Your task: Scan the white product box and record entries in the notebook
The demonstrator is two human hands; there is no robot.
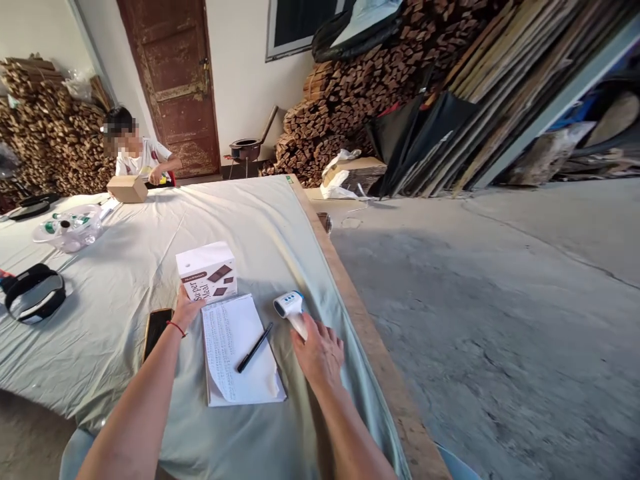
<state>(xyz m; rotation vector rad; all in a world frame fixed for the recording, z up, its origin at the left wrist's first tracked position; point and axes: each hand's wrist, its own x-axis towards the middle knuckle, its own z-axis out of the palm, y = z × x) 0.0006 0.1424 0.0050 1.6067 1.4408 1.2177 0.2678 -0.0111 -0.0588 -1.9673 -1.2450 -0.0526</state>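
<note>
Split firewood [345, 100] is stacked high against the wall [245, 73]. The worktop [235, 210] is covered by a pale, wrinkled cloth, and beyond its far edge a person in a white shirt [153, 151] is seen. On the left, a clear plastic basin [80, 241] is partly filled with bottles [51, 227], some marked by green labels. A notepad [223, 363] is laid flat, the left part of its top sheet covered with small writing. A white box [209, 272] with brown print is stood at the notepad's far end, its contents hidden; its lower left side is gripped by the left hand [189, 311]. A brown cardboard box [131, 190] is placed before the person, and what is inside cannot be told. The hands are held apart. A phone [157, 331] is partly covered by the left forearm. Right of the notepad, a white gun-shaped device [289, 305] is grasped by its handle in the right hand [320, 352]. A black pen [255, 347] is rested slantwise on the notepad.
</note>
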